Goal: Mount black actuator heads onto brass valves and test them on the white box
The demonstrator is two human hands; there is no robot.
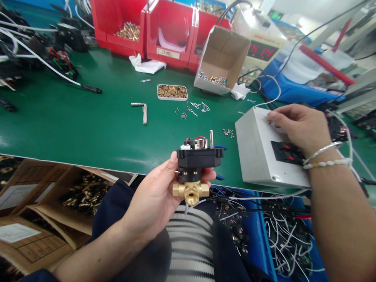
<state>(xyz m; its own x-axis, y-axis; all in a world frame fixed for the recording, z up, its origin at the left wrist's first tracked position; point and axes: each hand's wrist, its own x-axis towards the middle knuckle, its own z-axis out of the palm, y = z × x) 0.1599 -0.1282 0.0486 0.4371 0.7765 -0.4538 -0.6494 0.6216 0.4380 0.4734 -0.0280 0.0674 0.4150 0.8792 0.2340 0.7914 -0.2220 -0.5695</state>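
My left hand [151, 199] is closed around a motorized brass valve [191, 192], held upright near the table's front edge. Its black actuator housing [199, 157] is uncovered on top, showing a small motor, wires and a metal post. To the right, my right hand [307, 125] rests over a light grey control box [254, 152]. Thumb and forefinger pinch a small metal toggle switch [269, 121] on its top face. A black terminal clip with red levers [288, 152] is set into the same face, partly covered by my wrist.
Several screws [228, 132] and spring clips [202, 106] lie on the green table [111, 137]. Behind them are a small tray of brass parts [172, 92], a cardboard box [225, 58], red bins [120, 23] and a power supply [260, 47]. A socket wrench [143, 111] lies left.
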